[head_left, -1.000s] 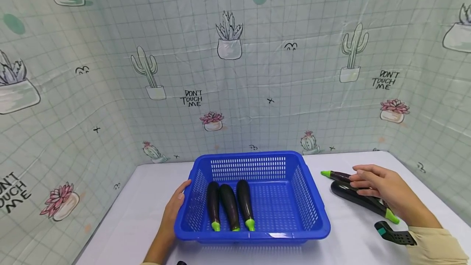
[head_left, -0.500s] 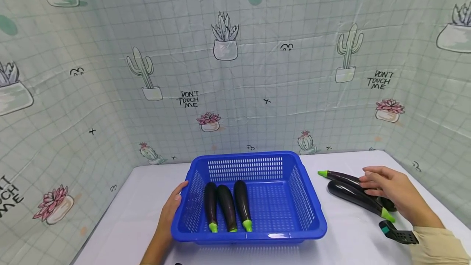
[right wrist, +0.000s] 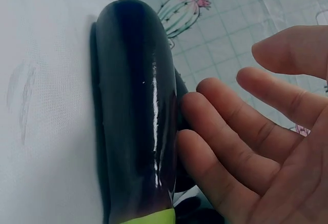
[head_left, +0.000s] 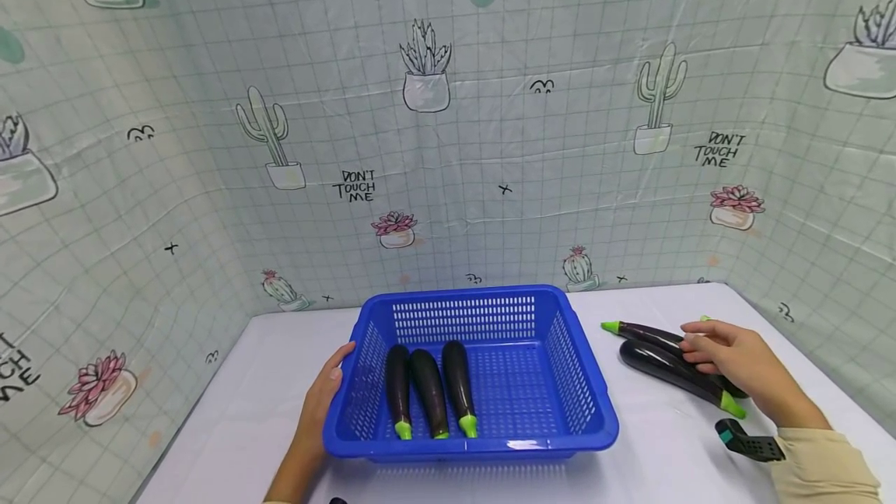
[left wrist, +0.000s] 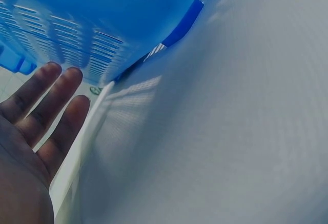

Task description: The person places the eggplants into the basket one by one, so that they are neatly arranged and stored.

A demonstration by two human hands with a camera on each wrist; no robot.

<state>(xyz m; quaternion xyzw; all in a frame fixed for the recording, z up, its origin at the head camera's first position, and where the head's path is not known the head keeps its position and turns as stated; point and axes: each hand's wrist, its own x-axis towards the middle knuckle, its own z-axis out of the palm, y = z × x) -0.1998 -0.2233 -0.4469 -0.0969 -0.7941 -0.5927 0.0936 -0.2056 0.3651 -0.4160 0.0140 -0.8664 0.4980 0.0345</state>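
Observation:
A blue plastic basket point(head_left: 472, 448) stands mid-table, with three dark eggplants point(head_left: 429, 391) lying side by side in its left half. My left hand point(head_left: 323, 399) rests against the basket's left side, its fingers extended in the left wrist view. On the right, my right hand point(head_left: 745, 360) hovers over a loose group of eggplants with fingers slightly bent, gripping none. The front eggplant point(head_left: 665, 368) points its green stem toward me; behind it lies another eggplant point(head_left: 640, 330). Others are partly hidden by the hand. In the right wrist view, the fingertips point(right wrist: 189, 142) are beside the glossy eggplant point(right wrist: 136, 106), perhaps touching it.
A white cloth point(head_left: 231, 395) covers the table. Grid-patterned curtain point(head_left: 476, 138) with cactus drawings hangs behind and on both sides. A black strap point(head_left: 749, 442) sits around the right wrist.
My right hand shifts slightly right, then back a little, over the eggplants, and its fingers bend closer together. A green stem now shows behind it. My left hand stays at the basket.

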